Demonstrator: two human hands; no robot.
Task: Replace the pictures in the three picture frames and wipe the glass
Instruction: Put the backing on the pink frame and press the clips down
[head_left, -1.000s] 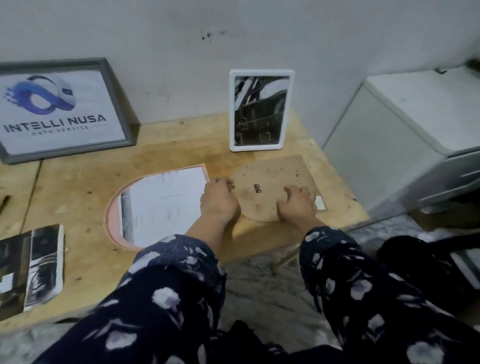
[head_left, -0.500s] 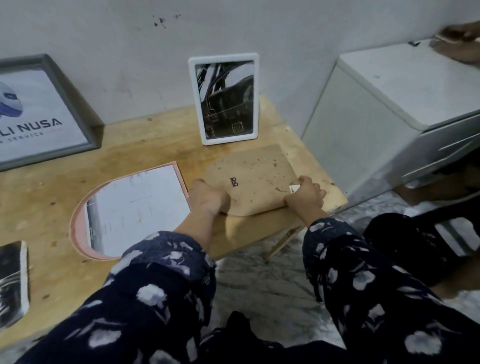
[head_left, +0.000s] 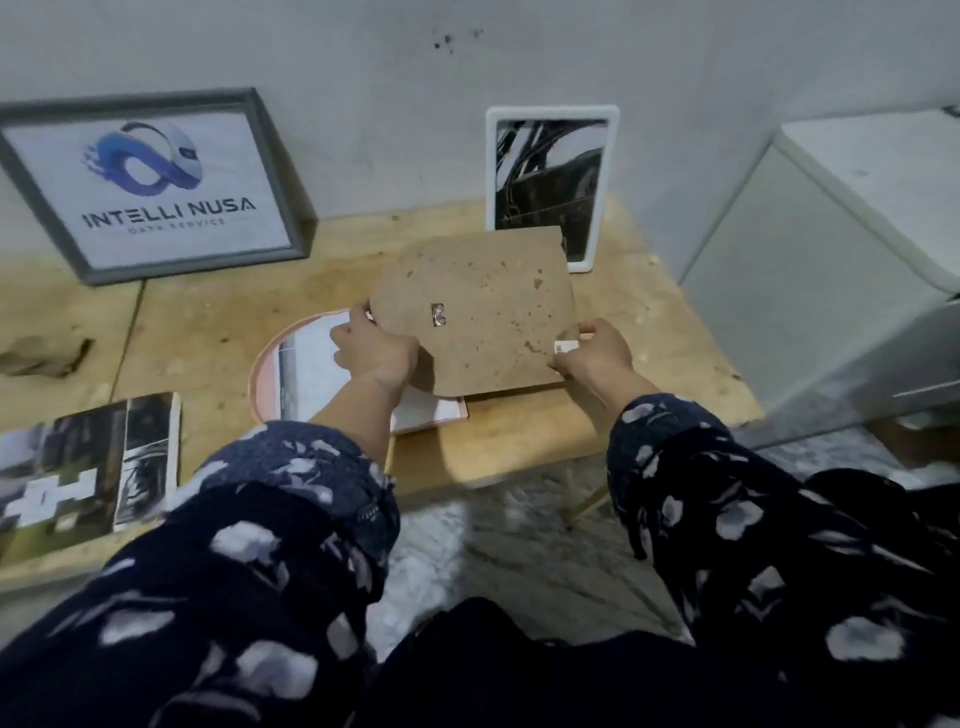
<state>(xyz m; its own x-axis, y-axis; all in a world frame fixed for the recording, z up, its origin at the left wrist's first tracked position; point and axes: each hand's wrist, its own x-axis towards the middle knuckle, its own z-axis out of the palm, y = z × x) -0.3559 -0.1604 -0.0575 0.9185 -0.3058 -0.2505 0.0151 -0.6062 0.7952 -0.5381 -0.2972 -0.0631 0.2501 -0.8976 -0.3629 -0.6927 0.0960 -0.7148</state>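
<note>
Fingers of both hands pinch the brown backing board (head_left: 475, 312), the left hand (head_left: 376, 351) at its nine o'clock edge and the right hand (head_left: 597, 353) at its four o'clock corner, holding it raised over the wooden table (head_left: 649, 332). Largest, at ten o'clock, the grey frame (head_left: 150, 184) leans on the wall with a logo print inside. Next, the pink arched frame (head_left: 262, 374) lies face down with paper in it, seemingly awaiting this board. At one o'clock stands the small white frame (head_left: 550, 114), already filled. Loose photos (head_left: 88, 462) lie at eight o'clock. Wiping looks still undone.
</note>
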